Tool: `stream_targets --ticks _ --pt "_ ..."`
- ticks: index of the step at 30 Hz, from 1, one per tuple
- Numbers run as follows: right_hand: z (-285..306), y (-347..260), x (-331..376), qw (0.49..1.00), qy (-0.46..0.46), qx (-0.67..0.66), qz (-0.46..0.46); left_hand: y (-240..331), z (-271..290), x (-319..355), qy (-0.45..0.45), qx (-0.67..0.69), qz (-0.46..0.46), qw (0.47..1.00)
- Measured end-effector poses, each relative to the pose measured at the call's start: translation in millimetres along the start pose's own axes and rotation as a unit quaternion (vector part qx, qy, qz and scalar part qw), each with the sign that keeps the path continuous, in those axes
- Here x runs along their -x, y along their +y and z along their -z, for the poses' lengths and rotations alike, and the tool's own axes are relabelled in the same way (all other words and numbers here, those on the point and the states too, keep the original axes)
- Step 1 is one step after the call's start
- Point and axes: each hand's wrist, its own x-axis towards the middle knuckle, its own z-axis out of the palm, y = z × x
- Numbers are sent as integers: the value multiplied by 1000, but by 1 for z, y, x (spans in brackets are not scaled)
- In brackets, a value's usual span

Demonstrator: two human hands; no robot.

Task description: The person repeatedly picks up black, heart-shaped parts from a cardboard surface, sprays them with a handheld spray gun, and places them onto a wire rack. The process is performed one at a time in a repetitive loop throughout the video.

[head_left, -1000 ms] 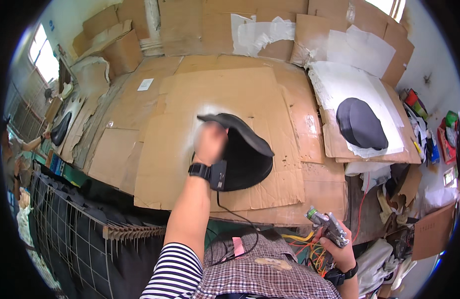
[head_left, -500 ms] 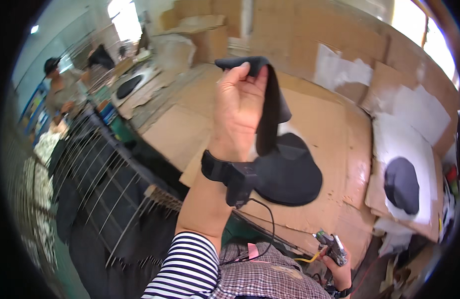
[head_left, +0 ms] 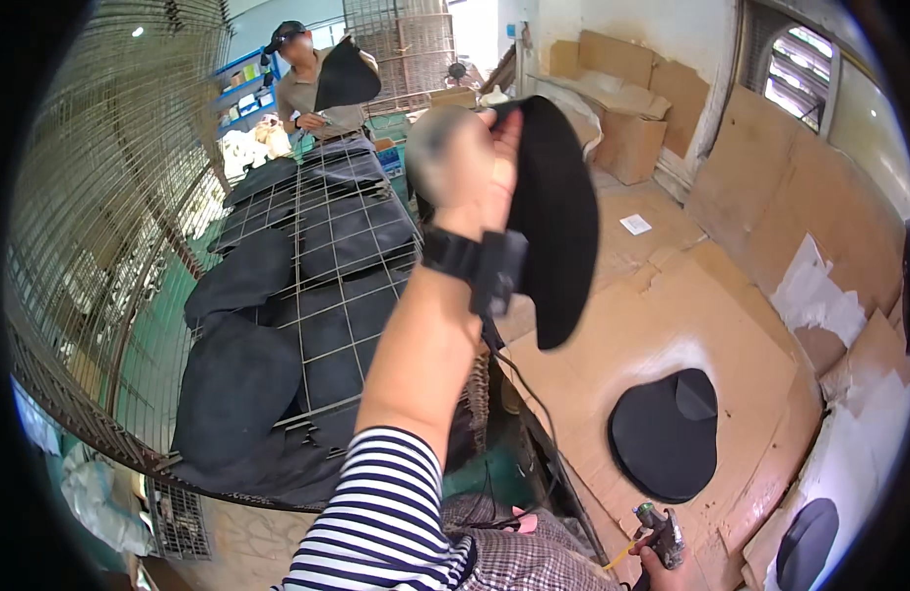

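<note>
Raised in the middle of the view, my left hand (head_left: 489, 182) pinches a thin black rounded sheet (head_left: 561, 231) by its upper edge; the sheet hangs down beside my wrist. Part of that hand is blurred. Low on the right, my right hand (head_left: 662, 573) is closed round a small metal spray gun (head_left: 660, 537) with a yellow hose. Just beyond the gun, a black rounded piece (head_left: 657, 448) with a folded-over or layered corner lies on the cardboard-covered table (head_left: 741, 364). A strap with a dark device (head_left: 497, 271) sits on my left wrist.
To the left, a wire rack (head_left: 352, 340) carries several black sheets. At its far end a co-worker (head_left: 302, 84) holds up another black sheet (head_left: 349, 79). A further black piece (head_left: 808, 542) lies on white paper at lower right. Cardboard panels (head_left: 780, 187) line the wall.
The view has swung left, showing more of the rack. My left hand still holds the black sheet, which now hangs spread wider. The co-worker now holds up a sheet.
</note>
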Motion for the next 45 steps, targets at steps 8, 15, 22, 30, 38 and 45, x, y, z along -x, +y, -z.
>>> stream_targets --ticks 8,15,22,30,38,45 --pt "-19 -1 -15 999 -33 6 11 120 68 -70 -24 -157 -248 956" --pt "-14 15 -20 998 -58 8 -13 192 285 -46 398 -223 -162 875" --pt "-14 24 -9 999 -4 21 -33 162 268 -35 468 -194 -241 828" --pt "3 35 8 990 105 -70 69 161 248 -7 76 -862 -375 333" --pt "37 30 81 946 295 -105 90 11 121 121 37 -301 -40 952" --pt "43 22 118 938 318 -107 89 -71 132 179 42 -308 118 943"
